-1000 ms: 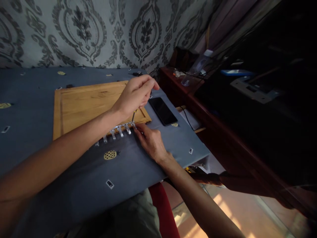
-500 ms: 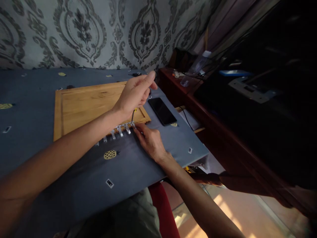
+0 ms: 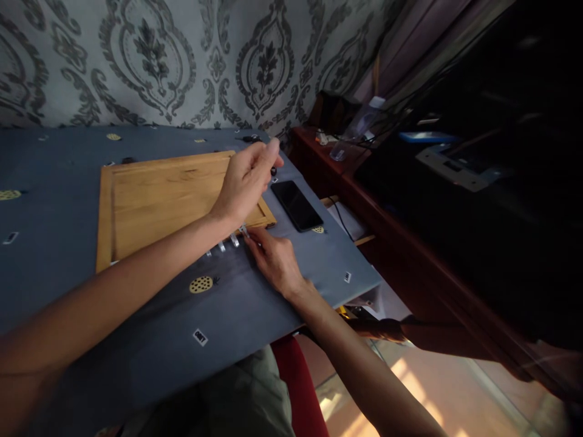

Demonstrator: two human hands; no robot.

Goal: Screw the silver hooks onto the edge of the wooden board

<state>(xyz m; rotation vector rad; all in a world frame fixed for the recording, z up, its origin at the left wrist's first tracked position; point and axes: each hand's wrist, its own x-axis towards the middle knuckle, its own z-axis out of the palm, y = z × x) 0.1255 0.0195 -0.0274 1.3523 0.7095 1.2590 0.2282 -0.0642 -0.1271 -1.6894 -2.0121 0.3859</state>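
A wooden board [image 3: 168, 194] with a raised rim lies on the blue-grey tablecloth. Along its front edge stick out several clear plastic clips [image 3: 234, 240], some of them hidden by my left forearm. Over the board's right part, my left hand [image 3: 248, 179] is raised with its thumb on top and fingers curled; what they hold, if anything, is hidden. Lower down, my right hand [image 3: 276, 258] rests at the front edge, thumb and forefinger pinched on the rightmost clip [image 3: 244, 230].
Right of the board lies a black phone [image 3: 297, 205]. Keys [image 3: 249, 139] are behind the board. A dark red cabinet [image 3: 319, 155] stands to the right, bearing a clear bottle [image 3: 357, 130] and cables. A patterned curtain [image 3: 218, 60] hangs behind the table.
My left hand has shifted slightly down and left. A thin dark strip with a yellow bit, seen below it before, is now hidden. My right hand stays at the same clip.
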